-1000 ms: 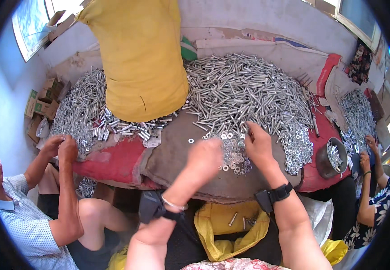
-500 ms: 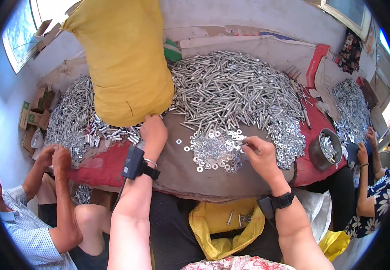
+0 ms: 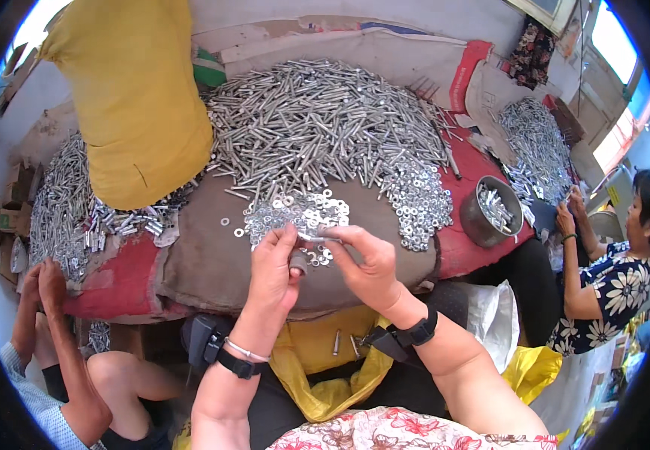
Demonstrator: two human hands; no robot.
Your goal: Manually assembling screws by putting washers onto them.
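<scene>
My left hand (image 3: 272, 266) and my right hand (image 3: 366, 262) meet in front of me, above the near edge of a loose pile of washers (image 3: 295, 208). Between their fingertips runs a short silver bolt (image 3: 310, 238), lying roughly level. The left fingers are closed around its left part. My right thumb and forefinger pinch at its right end; whatever small piece they hold there is hidden. Behind the washers rises a big heap of metal bolts (image 3: 310, 120). Flat washers and nuts (image 3: 419, 202) are heaped to the right.
A full yellow sack (image 3: 134, 105) stands at the left among more bolts. A metal pot (image 3: 482, 221) with bolt parts sits on the right. Below my hands hangs an open yellow bag (image 3: 302, 379) with a few bolts. Co-workers sit on both sides; one's hands (image 3: 44, 285) show at left.
My left hand has come away from the parts beside the yellow sack, and my right hand has left the washers. Both are now together in front of me. The view has shifted rightward.
</scene>
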